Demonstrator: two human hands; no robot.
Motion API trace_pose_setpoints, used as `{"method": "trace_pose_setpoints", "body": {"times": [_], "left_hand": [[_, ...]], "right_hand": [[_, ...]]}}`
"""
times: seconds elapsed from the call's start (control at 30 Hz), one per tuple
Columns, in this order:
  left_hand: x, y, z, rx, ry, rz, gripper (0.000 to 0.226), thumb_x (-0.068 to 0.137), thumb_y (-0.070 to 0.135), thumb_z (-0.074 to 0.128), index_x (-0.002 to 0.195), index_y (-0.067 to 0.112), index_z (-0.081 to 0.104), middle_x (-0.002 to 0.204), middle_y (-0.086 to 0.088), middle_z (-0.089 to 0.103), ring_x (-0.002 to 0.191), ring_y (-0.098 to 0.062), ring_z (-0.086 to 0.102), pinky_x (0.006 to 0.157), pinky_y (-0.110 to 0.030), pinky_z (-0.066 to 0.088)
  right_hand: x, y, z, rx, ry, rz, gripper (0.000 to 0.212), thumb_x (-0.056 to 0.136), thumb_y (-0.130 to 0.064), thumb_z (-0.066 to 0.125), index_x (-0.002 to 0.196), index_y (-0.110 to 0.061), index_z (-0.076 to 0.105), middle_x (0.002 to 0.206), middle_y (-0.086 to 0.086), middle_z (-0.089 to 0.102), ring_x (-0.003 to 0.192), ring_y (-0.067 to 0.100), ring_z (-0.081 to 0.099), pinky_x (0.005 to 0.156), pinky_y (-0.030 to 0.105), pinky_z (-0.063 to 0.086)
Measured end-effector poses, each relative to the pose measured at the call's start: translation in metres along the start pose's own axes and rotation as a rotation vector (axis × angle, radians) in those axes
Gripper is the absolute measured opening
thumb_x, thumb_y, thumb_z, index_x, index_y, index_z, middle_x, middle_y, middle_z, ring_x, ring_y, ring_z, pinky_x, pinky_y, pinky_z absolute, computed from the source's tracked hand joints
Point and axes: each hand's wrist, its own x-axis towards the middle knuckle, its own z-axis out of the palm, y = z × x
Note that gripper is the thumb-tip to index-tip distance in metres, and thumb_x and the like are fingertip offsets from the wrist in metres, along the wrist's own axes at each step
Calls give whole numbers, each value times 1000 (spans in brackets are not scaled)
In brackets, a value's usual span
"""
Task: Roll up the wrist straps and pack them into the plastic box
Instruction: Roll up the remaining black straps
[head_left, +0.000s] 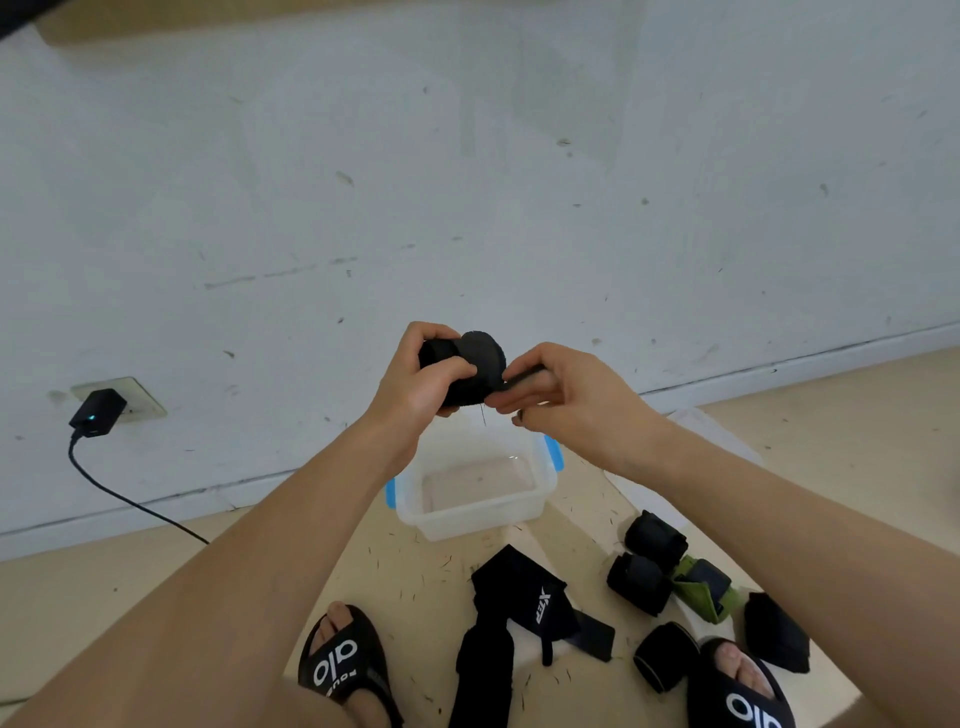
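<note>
Before a white wall (467, 182), left hand (415, 384) and right hand (566, 400) grip a strap (480, 364).

Plastic box (475, 493) on floor (857, 431), near wall (467, 182). Unrolled strap (511, 618) before it, between sandals (345, 662). Rolled straps (652, 564) right of box. Charger (97, 412) in wall, left.

White letters on the unrolled black wrist strap (540, 603) on the floor seem to read "XEEP" — blurred. Both black slides — left slide (345, 662), right slide (748, 699) — show "alo".
</note>
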Motion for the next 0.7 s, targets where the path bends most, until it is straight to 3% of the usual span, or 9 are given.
{"method": "trace_pose_setpoints", "body": {"times": [0.07, 0.13, 0.23, 0.33, 0.47, 0.6, 0.7], "left_hand": [[-1, 1, 2, -8, -13, -17, 18, 96, 23, 66, 112, 25, 58, 116, -4, 61, 91, -26, 63, 71, -35, 50], [-2, 2, 4, 14, -38, -47, 17, 100, 38, 60, 108, 24, 57, 112, -2, 62, 88, -24, 61, 68, -33, 48], [-3, -1, 8, 116, -65, -48, 19, 105, 34, 44, 109, 18, 55, 105, -3, 61, 80, -23, 56, 64, -30, 46], [-6, -2, 12, 136, -99, -43, 17, 106, 27, 41, 104, 18, 55, 99, -5, 60, 74, -24, 54, 60, -29, 44], [-11, -4, 19, 120, -186, -45, 16, 104, 22, 40, 98, 19, 55, 88, -6, 57, 67, -21, 52, 60, -31, 42], [-21, -4, 26, 70, -297, -24, 22, 92, 32, 40, 96, 20, 58, 78, -3, 55, 65, -18, 48, 58, -31, 40], [-25, -1, 31, 27, -346, -17, 27, 100, 32, 35, 97, 20, 59, 77, 0, 55, 64, -17, 45, 58, -31, 38]], "right_hand": [[-2, 0, -1, -105, 21, -67, 28, 95, 5, 49, 108, -14, 65, 90, -8, 80, 89, 2, 72, 79, 16, 56], [-3, -1, -2, -174, 59, -128, 26, 98, -2, 50, 99, -21, 68, 83, -12, 78, 80, 1, 70, 74, 20, 56], [-2, 1, -6, -335, 85, -241, 26, 97, -7, 54, 96, -25, 73, 79, -10, 74, 75, 18, 66, 70, 36, 53], [4, 3, -15, -451, 123, -364, 22, 96, -10, 57, 99, -19, 77, 83, -4, 69, 80, 17, 62, 75, 38, 51], [11, 2, -27, -367, 194, -398, 13, 96, -11, 67, 89, -15, 78, 81, 1, 64, 82, 15, 57, 77, 27, 45], [14, 3, -28, -215, 178, -280, 11, 94, -13, 72, 85, -13, 78, 87, 3, 63, 84, 16, 61, 81, 27, 48], [14, 2, -29, -67, 174, -187, 11, 93, -14, 74, 82, -12, 76, 92, 5, 63, 83, 16, 62, 75, 19, 49]]}}
